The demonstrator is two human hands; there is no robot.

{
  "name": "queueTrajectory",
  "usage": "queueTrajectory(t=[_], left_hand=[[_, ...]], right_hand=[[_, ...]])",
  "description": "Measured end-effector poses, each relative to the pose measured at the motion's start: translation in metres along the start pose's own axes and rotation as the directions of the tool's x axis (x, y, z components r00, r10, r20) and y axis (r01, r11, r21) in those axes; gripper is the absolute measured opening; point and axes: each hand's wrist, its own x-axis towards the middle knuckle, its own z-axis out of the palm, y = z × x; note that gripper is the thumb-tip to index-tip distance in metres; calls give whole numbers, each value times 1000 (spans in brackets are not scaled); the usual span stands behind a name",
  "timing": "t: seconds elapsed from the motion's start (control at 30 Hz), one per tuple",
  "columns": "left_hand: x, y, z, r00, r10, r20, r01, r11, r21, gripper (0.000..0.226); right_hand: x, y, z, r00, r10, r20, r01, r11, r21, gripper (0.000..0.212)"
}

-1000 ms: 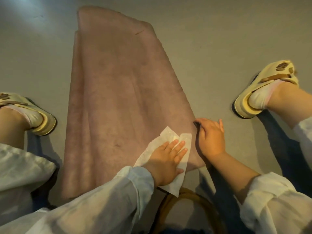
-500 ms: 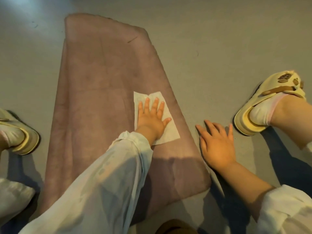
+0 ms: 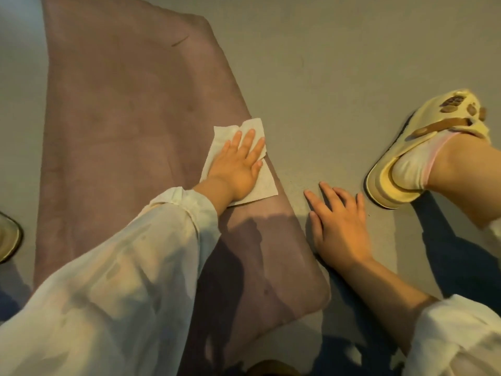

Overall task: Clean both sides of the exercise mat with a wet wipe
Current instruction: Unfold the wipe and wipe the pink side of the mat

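Observation:
A dusty pink exercise mat [image 3: 130,126] lies flat on the grey floor, running away from me. A white wet wipe [image 3: 267,183] is spread on the mat's right edge, slightly overhanging onto the floor. My left hand [image 3: 238,164] presses flat on the wipe with straight fingers. My right hand [image 3: 339,226] rests flat on the bare floor just right of the mat, fingers spread, holding nothing.
My right foot in a cream sandal [image 3: 423,147] stands on the floor to the right of my right hand. The toe of my other sandal [image 3: 8,237] shows at the left edge. A brown curved object [image 3: 271,369] peeks in at the bottom.
My left hand has slid the wipe from the mat's near right corner farther up and out to its right edge. My right hand left the mat's edge and now lies on the floor.

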Motion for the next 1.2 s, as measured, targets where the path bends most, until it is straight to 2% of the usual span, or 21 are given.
queueTrajectory(t=[0.1, 0.37, 0.53, 0.7, 0.8, 0.9, 1.03, 1.1, 1.2], left_hand=[[-25, 15, 13, 994, 113, -4, -113, 994, -6, 53], [-111, 75, 52, 943, 333, -23, -334, 940, -64, 63], [-159, 112, 54, 909, 416, 32, -417, 909, 21, 60], [-176, 109, 60, 839, 532, 116, -544, 822, 169, 62], [-181, 95, 57, 878, 462, 125, -476, 870, 128, 65], [-190, 80, 49, 946, 284, 155, -295, 954, 53, 66], [-195, 61, 33, 971, 76, 225, -120, 975, 187, 65], [-197, 49, 25, 983, 26, 182, -67, 973, 223, 66], [-206, 27, 17, 998, 0, 63, -12, 984, 177, 60]], right_hand=[[0, -1, -1, 1000, 1, -2, -1, 1000, -8, 47], [0, 1, -1, 998, 16, -57, -8, 990, 141, 50], [-3, 4, -4, 999, 20, -48, -11, 983, 186, 51], [-10, 3, -4, 996, 75, -52, -56, 951, 305, 50], [-8, -8, -8, 993, 105, -51, -83, 941, 328, 39], [-4, -30, -15, 992, 95, -82, -59, 930, 363, 40], [-5, -60, -21, 995, -20, -99, 54, 937, 346, 52], [-6, -74, -24, 992, -72, -105, 105, 929, 356, 55], [-6, -99, -29, 983, -146, -108, 177, 911, 373, 51]])
